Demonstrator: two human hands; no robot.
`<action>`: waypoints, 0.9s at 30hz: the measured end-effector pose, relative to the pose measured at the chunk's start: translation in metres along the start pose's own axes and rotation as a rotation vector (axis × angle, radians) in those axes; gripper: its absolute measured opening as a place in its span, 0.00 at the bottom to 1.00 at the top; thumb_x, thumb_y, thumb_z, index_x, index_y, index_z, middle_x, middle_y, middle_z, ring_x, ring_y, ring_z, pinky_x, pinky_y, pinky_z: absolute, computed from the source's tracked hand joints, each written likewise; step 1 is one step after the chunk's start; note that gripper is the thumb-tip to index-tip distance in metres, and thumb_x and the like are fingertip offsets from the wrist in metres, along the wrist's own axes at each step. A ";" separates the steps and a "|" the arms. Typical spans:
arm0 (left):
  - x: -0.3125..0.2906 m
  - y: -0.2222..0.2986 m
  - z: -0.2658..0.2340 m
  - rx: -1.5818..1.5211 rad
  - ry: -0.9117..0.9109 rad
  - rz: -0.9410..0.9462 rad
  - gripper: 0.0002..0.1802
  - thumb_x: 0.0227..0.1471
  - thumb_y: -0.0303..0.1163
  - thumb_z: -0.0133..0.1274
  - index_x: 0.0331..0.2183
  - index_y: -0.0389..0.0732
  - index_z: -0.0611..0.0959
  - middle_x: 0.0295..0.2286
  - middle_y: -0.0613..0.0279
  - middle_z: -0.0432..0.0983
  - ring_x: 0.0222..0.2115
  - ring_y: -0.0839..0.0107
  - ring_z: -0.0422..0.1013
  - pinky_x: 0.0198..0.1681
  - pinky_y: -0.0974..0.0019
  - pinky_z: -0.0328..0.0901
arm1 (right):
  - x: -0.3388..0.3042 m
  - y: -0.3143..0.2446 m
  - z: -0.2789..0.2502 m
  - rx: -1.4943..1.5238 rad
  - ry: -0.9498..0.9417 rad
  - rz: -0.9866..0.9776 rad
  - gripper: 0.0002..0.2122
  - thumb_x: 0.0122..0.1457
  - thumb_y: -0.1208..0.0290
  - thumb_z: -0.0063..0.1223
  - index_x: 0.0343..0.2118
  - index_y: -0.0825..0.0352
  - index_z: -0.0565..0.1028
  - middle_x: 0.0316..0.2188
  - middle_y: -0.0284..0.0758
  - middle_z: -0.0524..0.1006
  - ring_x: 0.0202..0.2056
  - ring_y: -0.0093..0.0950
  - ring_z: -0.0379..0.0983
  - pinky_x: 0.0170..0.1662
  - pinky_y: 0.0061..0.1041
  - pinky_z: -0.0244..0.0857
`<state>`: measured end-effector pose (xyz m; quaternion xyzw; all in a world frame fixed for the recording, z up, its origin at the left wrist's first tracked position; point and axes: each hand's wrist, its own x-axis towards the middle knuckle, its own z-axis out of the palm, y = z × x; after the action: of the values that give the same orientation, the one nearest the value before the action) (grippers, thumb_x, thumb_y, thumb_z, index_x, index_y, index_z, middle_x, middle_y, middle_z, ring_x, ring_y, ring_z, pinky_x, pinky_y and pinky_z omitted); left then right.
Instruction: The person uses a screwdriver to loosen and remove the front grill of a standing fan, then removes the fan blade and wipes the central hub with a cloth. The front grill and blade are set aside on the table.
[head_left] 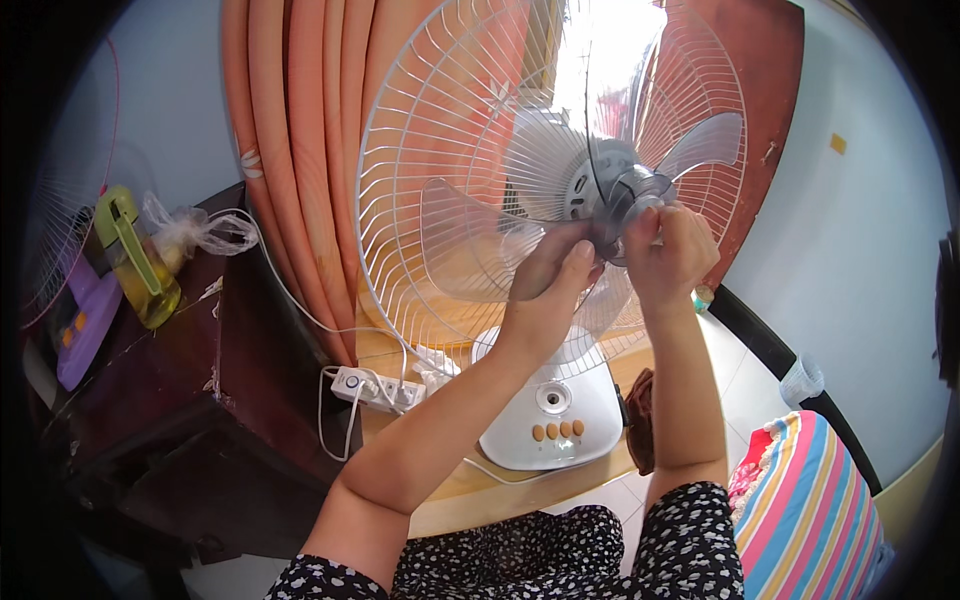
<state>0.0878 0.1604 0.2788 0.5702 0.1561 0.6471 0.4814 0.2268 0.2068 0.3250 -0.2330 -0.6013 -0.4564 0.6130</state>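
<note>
A white table fan stands before me, its base (pixel 500 445) showing several orange buttons. Its rear wire guard (pixel 385 130) surrounds a see-through fan blade (pixel 455 240); no front guard covers the blade. My left hand (pixel 550 290) is closed on the blade close to its hub, thumb toward me and the fingers partly hidden. At the middle, my right hand (pixel 678 255) pinches a small translucent knob (pixel 648 205) on the hub. How firmly the knob sits on the shaft is hidden by my fingers.
The fan rests on a wooden table (pixel 435 515). A white power strip (pixel 375 390) with cords lies left of the base. A green-handled bottle (pixel 140 265) stands on a dark cabinet (pixel 180 350). Orange curtains (pixel 300 150) hang behind; striped fabric (pixel 810 500) is at lower right.
</note>
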 end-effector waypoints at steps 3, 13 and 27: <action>0.001 0.003 -0.003 -0.004 -0.028 -0.020 0.17 0.63 0.36 0.40 0.48 0.35 0.70 0.45 0.60 0.69 0.46 0.71 0.68 0.52 0.64 0.64 | 0.004 0.014 -0.003 0.050 -0.021 -0.153 0.13 0.46 0.74 0.55 0.15 0.61 0.61 0.13 0.30 0.66 0.14 0.28 0.62 0.19 0.27 0.54; 0.001 -0.021 0.007 0.022 -0.020 0.114 0.17 0.62 0.31 0.41 0.50 0.35 0.68 0.45 0.60 0.69 0.46 0.73 0.68 0.51 0.66 0.64 | -0.016 -0.010 -0.013 -0.134 -0.126 0.383 0.12 0.54 0.60 0.55 0.27 0.63 0.69 0.16 0.35 0.73 0.19 0.36 0.71 0.22 0.32 0.63; -0.003 -0.026 0.002 0.166 0.047 0.230 0.17 0.62 0.29 0.39 0.51 0.33 0.66 0.46 0.58 0.69 0.44 0.75 0.67 0.48 0.70 0.64 | -0.004 -0.046 0.007 -0.033 0.030 0.725 0.11 0.58 0.63 0.47 0.24 0.64 0.67 0.14 0.40 0.71 0.18 0.42 0.71 0.22 0.36 0.62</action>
<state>0.1013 0.1704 0.2581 0.6069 0.1536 0.6961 0.3515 0.1847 0.1914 0.3105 -0.4343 -0.4632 -0.2224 0.7398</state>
